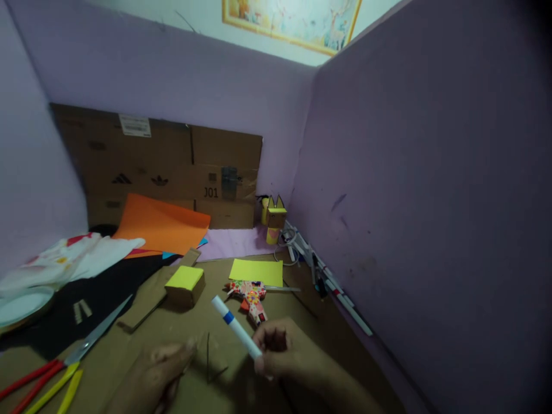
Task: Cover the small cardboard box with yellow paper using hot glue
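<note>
My right hand (287, 353) grips a white marker (241, 330) with a blue band, tilted up to the left. My left hand (157, 368) is closed, thumb against fingers, low over the cardboard; whatever it pinches, if anything, is blurred and dim. Between the hands, thin dark lines or edges (209, 359) form an angle on the brown surface. Just beyond the right hand lies a flower-patterned glue gun (254, 296) with a glue stick (282, 288) out its back. A small cardboard box (185, 286) with a yellow top sits beyond my left hand.
Red-handled scissors (81, 351) and yellow handles (64, 388) lie at the left. Yellow paper (256, 270) is behind the glue gun. A cardboard figure (276, 218) stands at the back corner. Orange sheets (161, 221) lean near a large cardboard panel (164, 167). A purple wall (409, 172) bounds the right.
</note>
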